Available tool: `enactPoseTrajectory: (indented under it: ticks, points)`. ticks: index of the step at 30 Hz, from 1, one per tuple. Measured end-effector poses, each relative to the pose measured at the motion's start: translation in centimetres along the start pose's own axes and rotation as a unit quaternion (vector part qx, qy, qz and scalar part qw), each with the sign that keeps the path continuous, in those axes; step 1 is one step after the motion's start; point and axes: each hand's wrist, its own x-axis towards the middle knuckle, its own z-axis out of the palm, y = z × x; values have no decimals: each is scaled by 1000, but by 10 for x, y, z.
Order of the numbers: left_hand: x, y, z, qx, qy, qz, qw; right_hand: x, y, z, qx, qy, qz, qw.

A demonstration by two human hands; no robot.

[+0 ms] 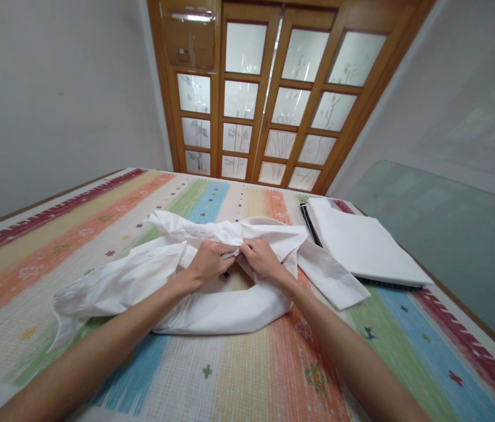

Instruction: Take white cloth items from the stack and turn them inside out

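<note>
A crumpled white shirt (229, 313) lies spread on the striped cover, its cloth forming a loop with the cover showing through the middle. What looks like one sleeve stretches to the left, and a flat strip of cloth sticks out to the right. My left hand (212, 261) is closed on the shirt's edge near its centre, fingers curled over a fold. Right beside it, my right hand (261, 257) pinches the same edge, so the two hands almost touch. The exact bit of cloth between the fingertips is partly hidden.
A striped, colourful cover (269, 375) spans the broad surface under the shirt. Folded white cloth (365, 240) lies at the right on something black with a ridged edge. Beyond stand wooden doors (269, 94) with glass panes. A pale green panel (444, 234) borders the right side.
</note>
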Motion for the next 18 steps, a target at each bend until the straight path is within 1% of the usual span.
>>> enactPoseTrajectory:
  ticks: [2,5,7,9,10,11,12,14,15,16,17,18]
  points:
    - [-3,1,-1,39,-18,19,999,3,2,-4,-109,24,21,993]
    - [-11,1,-12,66,-8,37,997,8,11,-18,-203,66,105,971]
    - [-20,1,-27,94,1,49,994,9,22,-31,-241,110,133,955]
    - [-33,3,-47,156,-11,66,985,8,37,-43,-270,168,147,937]
    - [-41,3,-58,196,-19,74,978,7,45,-47,-271,187,158,931]
    - [-51,3,-69,233,-16,75,969,6,53,-49,-260,186,169,932]
    - [-60,2,-79,270,-4,65,961,5,61,-50,-235,162,176,942]
    - [-82,-6,-93,318,-3,22,948,4,73,-46,-154,62,155,974]
    - [-92,-12,-97,325,-20,-1,945,4,77,-42,-111,10,130,985]
    - [-100,-19,-98,319,-43,-18,947,4,78,-37,-72,-29,99,992]
    - [-107,-27,-96,302,-71,-31,950,5,75,-30,-33,-53,64,996]
    - [-111,-35,-92,281,-90,-36,955,6,70,-22,-1,-64,28,998]
